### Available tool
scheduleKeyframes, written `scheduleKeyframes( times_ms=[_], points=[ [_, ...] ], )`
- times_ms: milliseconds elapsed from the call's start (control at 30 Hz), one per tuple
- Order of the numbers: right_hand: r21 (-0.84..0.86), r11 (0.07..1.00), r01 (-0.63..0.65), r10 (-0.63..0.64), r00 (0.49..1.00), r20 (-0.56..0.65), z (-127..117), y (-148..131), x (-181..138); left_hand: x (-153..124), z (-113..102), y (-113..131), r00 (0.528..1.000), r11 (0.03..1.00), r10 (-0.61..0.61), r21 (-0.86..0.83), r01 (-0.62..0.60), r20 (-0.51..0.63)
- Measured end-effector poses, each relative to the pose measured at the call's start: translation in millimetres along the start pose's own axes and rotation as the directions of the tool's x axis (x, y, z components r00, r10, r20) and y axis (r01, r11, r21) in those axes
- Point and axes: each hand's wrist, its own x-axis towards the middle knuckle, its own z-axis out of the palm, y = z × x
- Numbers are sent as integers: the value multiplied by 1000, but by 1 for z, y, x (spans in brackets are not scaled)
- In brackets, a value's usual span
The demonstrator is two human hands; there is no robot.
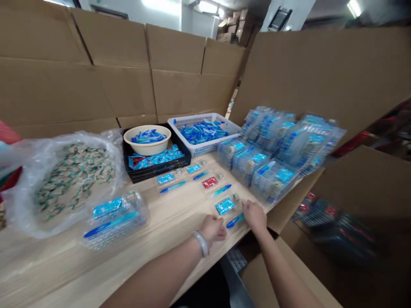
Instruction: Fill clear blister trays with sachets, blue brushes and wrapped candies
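My left hand [212, 229], with a bracelet on the wrist, is curled closed at the lower left of a blue pen [234, 221]. My right hand [255, 214] has its fingers pressed together at the pen's right end, covering that end. Just above the pen lie a blue snowflake-patterned packet [225, 206] and a small square piece [236, 196]. These appear to sit in a clear plastic tray whose outline is hard to see. What the fingers grip, if anything, is hidden.
Similar pen-and-packet sets, one with a red packet [210, 182], lie behind. Filled clear packs [272, 182] are stacked at right. A white basket [205, 147], cream bowl [147, 148], black tray [160, 169] and plastic bag [28, 214] stand farther back and left; cardboard [180, 92] walls the table.
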Motion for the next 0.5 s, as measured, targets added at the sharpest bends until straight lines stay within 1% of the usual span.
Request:
scheduleKeyframes(
  times_ms=[33, 67, 133, 200, 267, 333, 433, 500],
  points=[
    [16, 999, -30, 30, 999, -16, 3, 2, -5, 10, 10, 2, 1000, 1000, -15, 9, 15, -16],
    [54, 997, -48, 50, 998, -35, 6, 5, -9, 16, 16, 2, 1000, 1000, -12, 22, 13, -23],
    [162, 986, -45, 58, 995, -76, 8, 10, -13, 18, 15, 1, 1000, 999, 7, 40, -6, -18],
    [253, 967, 0, 33, 991, -127, 6, 9, -6, 16, 7, 5, 999, 998, 46, 49, -45, -27],
    [305, 951, 58, 0, 982, -187, -1, 0, 12, 20, -2, 16, 992, 992, 112, 59, -109, -61],
    [324, 940, 103, -37, 979, -202, -7, -17, 39, 33, -9, 34, 978, 984, 167, 83, -157, -125],
    [333, 934, 130, -89, 987, -136, -11, -46, 82, 62, -18, 61, 949, 973, 188, 177, -146, -252],
    [348, 929, 128, -107, 991, -80, -9, -58, 104, 80, -24, 71, 935, 967, 181, 229, -112, -305]
  ],
)
